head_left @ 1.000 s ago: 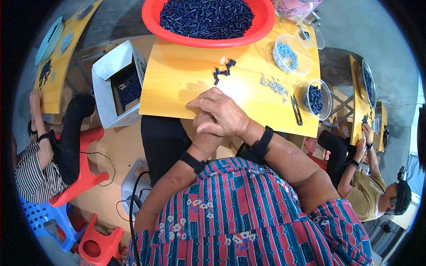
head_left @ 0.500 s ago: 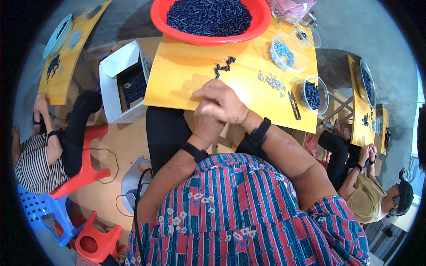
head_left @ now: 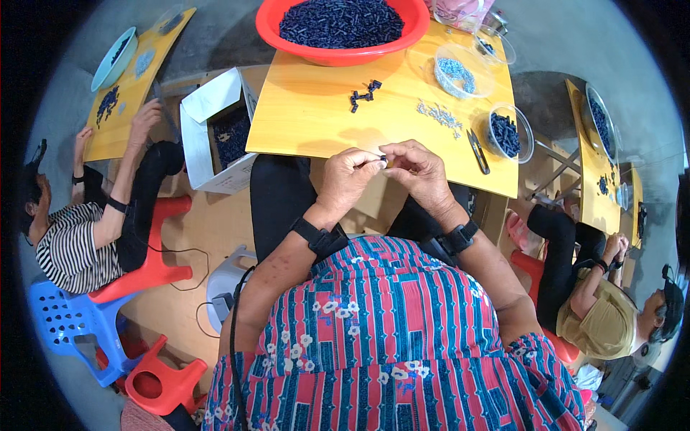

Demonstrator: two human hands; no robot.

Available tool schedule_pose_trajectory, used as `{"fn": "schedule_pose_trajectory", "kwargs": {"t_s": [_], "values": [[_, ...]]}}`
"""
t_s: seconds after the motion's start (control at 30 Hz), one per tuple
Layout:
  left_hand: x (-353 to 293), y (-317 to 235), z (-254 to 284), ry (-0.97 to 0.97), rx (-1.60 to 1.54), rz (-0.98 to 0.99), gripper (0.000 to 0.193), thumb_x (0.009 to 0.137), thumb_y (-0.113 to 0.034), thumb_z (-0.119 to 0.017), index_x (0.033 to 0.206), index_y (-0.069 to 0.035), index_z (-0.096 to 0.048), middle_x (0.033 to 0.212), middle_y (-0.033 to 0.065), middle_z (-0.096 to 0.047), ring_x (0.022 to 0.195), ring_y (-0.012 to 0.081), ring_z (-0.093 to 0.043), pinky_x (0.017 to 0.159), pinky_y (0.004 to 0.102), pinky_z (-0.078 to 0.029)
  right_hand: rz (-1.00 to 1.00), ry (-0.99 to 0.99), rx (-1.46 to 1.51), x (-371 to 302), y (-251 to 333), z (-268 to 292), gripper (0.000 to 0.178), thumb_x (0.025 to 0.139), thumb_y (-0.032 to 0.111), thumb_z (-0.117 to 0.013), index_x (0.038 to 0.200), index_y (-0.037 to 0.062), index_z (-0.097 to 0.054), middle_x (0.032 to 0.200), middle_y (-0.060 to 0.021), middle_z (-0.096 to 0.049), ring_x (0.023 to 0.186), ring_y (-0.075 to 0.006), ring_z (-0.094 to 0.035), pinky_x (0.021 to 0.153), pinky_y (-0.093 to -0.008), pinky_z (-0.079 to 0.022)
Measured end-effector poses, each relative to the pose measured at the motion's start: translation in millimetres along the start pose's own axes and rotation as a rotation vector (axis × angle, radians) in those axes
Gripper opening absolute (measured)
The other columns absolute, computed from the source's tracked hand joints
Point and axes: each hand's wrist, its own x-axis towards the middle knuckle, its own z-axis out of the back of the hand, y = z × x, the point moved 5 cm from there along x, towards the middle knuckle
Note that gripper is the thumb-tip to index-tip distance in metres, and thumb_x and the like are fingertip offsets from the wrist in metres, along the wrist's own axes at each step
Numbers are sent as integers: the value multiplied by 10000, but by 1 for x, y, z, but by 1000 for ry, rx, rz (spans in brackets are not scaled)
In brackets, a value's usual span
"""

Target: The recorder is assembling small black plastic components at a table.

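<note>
In front of the table's near edge, my left hand (head_left: 348,181) pinches a small dark piece (head_left: 383,161) between thumb and fingertips. My right hand (head_left: 422,174) meets it there, fingers curled and fingertips close to the piece; whatever it pinches is too small to make out. Beyond my hands, a few dark blue pieces (head_left: 365,94) lie in a little cluster on the yellow table (head_left: 302,115). Small clear and pale blue bits (head_left: 440,116) are strewn to the right. Black-handled thread snips (head_left: 477,152) lie near the right edge.
A red basin (head_left: 345,54) of dark pieces stands at the back. On the right are a clear tub of dark pieces (head_left: 505,135) and one of light blue bits (head_left: 456,76). A white box (head_left: 215,108) stands left of the table. People sit at tables on both sides.
My hands were crossed at the wrists and blurred; now they are uncrossed, fingertips meeting at a small dark piece. The person at left has raised a hand toward their table.
</note>
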Motion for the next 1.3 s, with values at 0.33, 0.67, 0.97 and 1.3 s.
{"fn": "schedule_pose_trajectory", "kwargs": {"t_s": [0.33,0.67,0.97,1.3], "values": [[-5,7,-7,92,-120,169,178,955,-142,-666,931,24,-726,788,-48,-614,730,29,-520,624,202,-410,245,46,-221,-2,12,-4,278,808,47,-749,1079,54,-685,969,-137,-659,911,-316,-664,814,-378,-554],[-5,6,2,59,-79,86,177,955,-64,-645,1088,11,-734,1038,36,-727,899,76,-621,849,235,-499,216,-537,-521,-8,23,112,331,772,-15,-762,1091,39,-693,907,-109,-674,789,-206,-668,716,-322,-537],[6,-20,11,-102,354,-201,154,837,-31,-695,979,-44,-752,910,94,-705,832,226,-653,776,313,-517,14,-846,-781,-17,-8,194,379,792,83,-760,1164,83,-689,916,-110,-682,848,-229,-670,788,-354,-542],[22,-7,27,-70,552,-236,65,768,-99,-738,827,-109,-762,836,59,-691,877,273,-611,817,378,-495,132,-259,-432,38,5,40,334,796,-65,-629,1081,83,-717,927,-130,-649,766,-267,-640,694,-341,-529]]}}
